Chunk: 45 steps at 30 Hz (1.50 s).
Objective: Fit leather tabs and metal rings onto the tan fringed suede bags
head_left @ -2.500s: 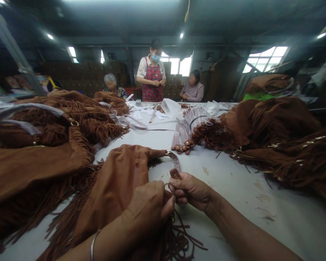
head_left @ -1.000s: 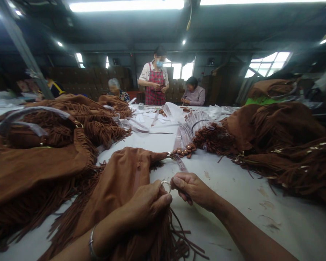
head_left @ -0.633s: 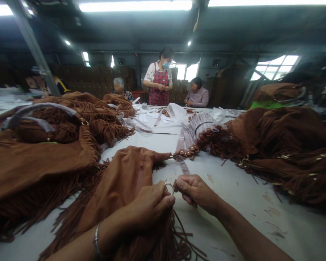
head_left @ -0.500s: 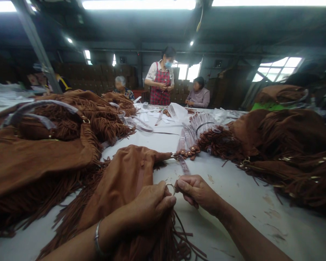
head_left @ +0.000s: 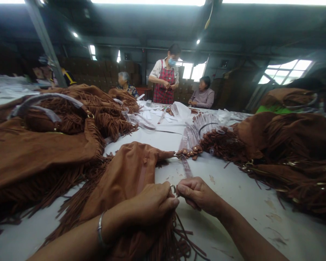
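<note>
Soft bag, small ring

Both hands close together over the desk (head_left: 233, 188). Left hand (head_left: 152, 203) pinching brown fringed bag (head_left: 125, 177) by its corner. Right hand (head_left: 197, 192) pinched on strap (head_left: 186, 166). Tiny metal ring (head_left: 173, 188) between fingertips. Probably light, floppy, easy to drop; best gripped at the ring.

metal ring (head_left: 173, 188) mostly hidden between fingertips
</note>
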Available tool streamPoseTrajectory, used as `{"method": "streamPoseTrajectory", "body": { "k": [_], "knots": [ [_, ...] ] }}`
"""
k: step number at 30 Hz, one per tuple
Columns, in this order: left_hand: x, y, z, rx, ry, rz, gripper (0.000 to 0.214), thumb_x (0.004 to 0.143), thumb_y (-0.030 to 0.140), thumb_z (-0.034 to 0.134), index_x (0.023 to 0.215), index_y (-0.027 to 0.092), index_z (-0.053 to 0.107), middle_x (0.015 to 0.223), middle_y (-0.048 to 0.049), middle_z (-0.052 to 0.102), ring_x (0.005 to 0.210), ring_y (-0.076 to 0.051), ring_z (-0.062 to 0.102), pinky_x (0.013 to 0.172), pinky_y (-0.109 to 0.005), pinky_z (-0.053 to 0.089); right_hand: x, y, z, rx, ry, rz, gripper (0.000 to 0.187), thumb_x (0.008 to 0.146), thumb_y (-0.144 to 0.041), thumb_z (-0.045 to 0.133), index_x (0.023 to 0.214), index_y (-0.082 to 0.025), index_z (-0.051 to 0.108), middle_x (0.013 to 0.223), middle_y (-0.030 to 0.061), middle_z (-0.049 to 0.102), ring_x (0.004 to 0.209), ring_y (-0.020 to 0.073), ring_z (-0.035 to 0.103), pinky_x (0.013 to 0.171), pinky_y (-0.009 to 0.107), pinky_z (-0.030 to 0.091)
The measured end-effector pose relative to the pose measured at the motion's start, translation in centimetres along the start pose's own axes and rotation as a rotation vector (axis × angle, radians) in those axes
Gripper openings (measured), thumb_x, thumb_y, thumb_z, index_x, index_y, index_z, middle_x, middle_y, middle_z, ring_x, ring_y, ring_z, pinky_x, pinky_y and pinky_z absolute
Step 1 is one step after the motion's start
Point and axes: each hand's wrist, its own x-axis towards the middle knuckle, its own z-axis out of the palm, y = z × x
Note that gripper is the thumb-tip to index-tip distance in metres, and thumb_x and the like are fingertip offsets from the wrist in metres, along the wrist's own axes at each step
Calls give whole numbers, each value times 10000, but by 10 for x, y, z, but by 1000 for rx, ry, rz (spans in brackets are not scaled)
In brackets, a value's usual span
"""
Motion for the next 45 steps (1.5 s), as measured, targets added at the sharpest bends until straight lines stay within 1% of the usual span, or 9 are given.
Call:
{"method": "streamPoseTrajectory", "body": {
  "k": [9, 13, 18, 21, 26, 31, 35, 39, 45],
  "knots": [
    [-1, -1, 6, -29, 33, -23, 254, 887, 410, 369, 816, 180, 454, 780, -13, 553, 686, -141, 481, 627, -249, 349, -3, 1, 0, -9, -113, 121, 391, 802, -494, 548, 660, -133, 498, 398, -71, 393, 309, 35, 313, 300, 145, 198],
    [0, -3, 7, -101, 80, -47, 253, 877, 402, 398, 795, 171, 459, 765, -10, 552, 692, -134, 489, 643, -240, 363, -6, -2, 5, 5, -112, 115, 389, 826, -490, 515, 648, -150, 452, 410, -71, 395, 323, 34, 330, 313, 137, 207],
    [0, -2, 3, -185, 26, -14, 236, 812, 405, 513, 821, 179, 446, 734, 18, 552, 645, -113, 492, 548, -204, 341, -7, -5, 2, -18, -105, 141, 364, 807, -473, 545, 670, -138, 498, 409, -75, 389, 315, 34, 326, 304, 137, 216],
    [-3, 3, 5, -89, 86, -34, 277, 736, 344, 589, 889, 190, 416, 749, 21, 576, 636, -127, 523, 538, -213, 341, -6, -7, -2, -19, -73, 170, 356, 768, -470, 583, 673, -130, 532, 374, -84, 367, 293, 31, 288, 284, 137, 192],
    [-6, 13, 10, 238, 232, 25, 178, 794, 332, 488, 880, 182, 445, 780, -20, 580, 699, -175, 544, 610, -265, 378, 0, -19, -5, -52, -71, 255, 361, 725, -463, 600, 605, -130, 526, 347, -88, 341, 280, 22, 246, 265, 136, 157],
    [-3, 18, 6, 370, 147, 32, 245, 883, 331, 341, 843, 150, 500, 768, -51, 583, 603, -152, 501, 583, -268, 391, 9, -29, -10, -100, -172, 306, 351, 696, -442, 615, 585, -114, 557, 333, -81, 345, 274, 22, 237, 258, 142, 129],
    [-3, 20, 5, 423, 165, 32, 223, 854, 345, 398, 847, 154, 512, 759, -42, 579, 615, -160, 504, 577, -269, 401, 10, -28, -9, -97, -164, 289, 361, 703, -449, 614, 577, -118, 543, 346, -82, 347, 285, 20, 238, 267, 144, 129],
    [-3, 17, 3, 535, 255, 6, 191, 813, 336, 455, 769, 161, 517, 745, -48, 558, 690, -193, 513, 620, -296, 418, 7, -18, 1, -68, -62, 237, 338, 717, -433, 611, 593, -147, 483, 379, -96, 334, 306, 22, 244, 292, 146, 152],
    [0, 10, 0, 594, 130, 30, 225, 839, 276, 390, 787, 138, 560, 736, -67, 573, 664, -188, 534, 593, -290, 421, 3, 0, 15, -232, 78, -22, 312, 754, -381, 571, 584, -124, 528, 467, -54, 377, 433, 55, 322, 406, 184, 240]
  ]
}}
